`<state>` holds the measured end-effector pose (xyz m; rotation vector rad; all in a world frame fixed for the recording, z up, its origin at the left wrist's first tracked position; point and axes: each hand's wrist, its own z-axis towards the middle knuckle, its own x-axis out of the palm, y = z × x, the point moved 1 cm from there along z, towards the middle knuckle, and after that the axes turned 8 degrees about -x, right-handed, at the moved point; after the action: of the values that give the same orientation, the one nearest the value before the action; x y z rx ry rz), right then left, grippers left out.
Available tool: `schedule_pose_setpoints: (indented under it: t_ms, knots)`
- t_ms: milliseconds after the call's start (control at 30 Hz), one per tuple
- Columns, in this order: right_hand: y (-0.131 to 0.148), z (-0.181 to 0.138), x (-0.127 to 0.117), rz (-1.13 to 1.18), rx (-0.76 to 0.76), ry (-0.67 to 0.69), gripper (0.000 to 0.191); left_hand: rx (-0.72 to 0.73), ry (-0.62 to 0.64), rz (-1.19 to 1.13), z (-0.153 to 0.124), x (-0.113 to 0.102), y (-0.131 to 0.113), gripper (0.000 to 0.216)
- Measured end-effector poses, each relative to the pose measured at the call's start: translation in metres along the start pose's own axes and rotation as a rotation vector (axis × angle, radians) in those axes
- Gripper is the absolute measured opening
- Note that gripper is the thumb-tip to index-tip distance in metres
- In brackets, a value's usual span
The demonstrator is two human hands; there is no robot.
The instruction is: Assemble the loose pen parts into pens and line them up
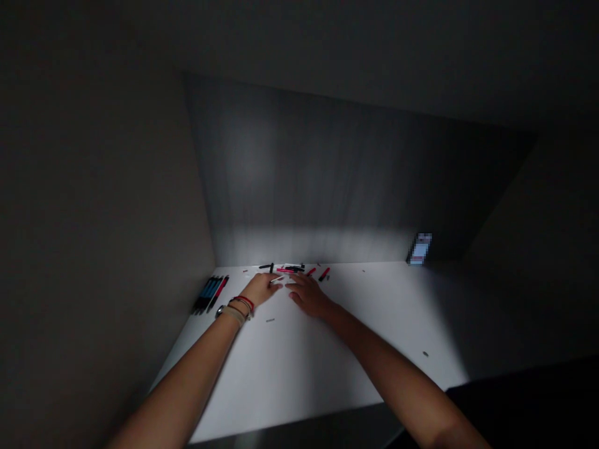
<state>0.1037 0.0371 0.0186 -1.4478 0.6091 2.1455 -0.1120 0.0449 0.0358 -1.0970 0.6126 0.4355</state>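
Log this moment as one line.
Left hand: holds slim rod | right hand: near rod, hold unclear | loose pen parts: beyond hands | row of pens: by left wall | phone: back right

A lit phone [420, 249] stands tilted, well right of the right hand [306, 294]. Beyond both hands rises a grey panel [304, 174]; a side wall [116, 218] stands left of the left hand [258, 290]; white tabletop [281, 374] lies beneath.
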Motion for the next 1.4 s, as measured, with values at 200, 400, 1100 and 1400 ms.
schedule_pose_setpoints:
  t_ms: [200,400,1100,1400]
  knots:
    - [-0.014,0.001,-0.015,0.028,0.222,-0.139,0.035,-0.069,0.124,0.373,0.001,0.004,-0.005,0.028]
    - [-0.03,-0.006,-0.028,0.035,0.422,-0.138,0.027,-0.098,0.132,0.57,-0.002,-0.001,-0.021,0.03]
    - [-0.041,-0.007,-0.002,0.039,0.234,-0.031,0.04,-0.064,0.196,0.585,-0.004,-0.003,-0.031,0.023]
    - [-0.034,-0.002,-0.011,0.107,0.084,-0.032,0.037,-0.019,0.145,0.427,-0.007,0.0,-0.042,0.018]
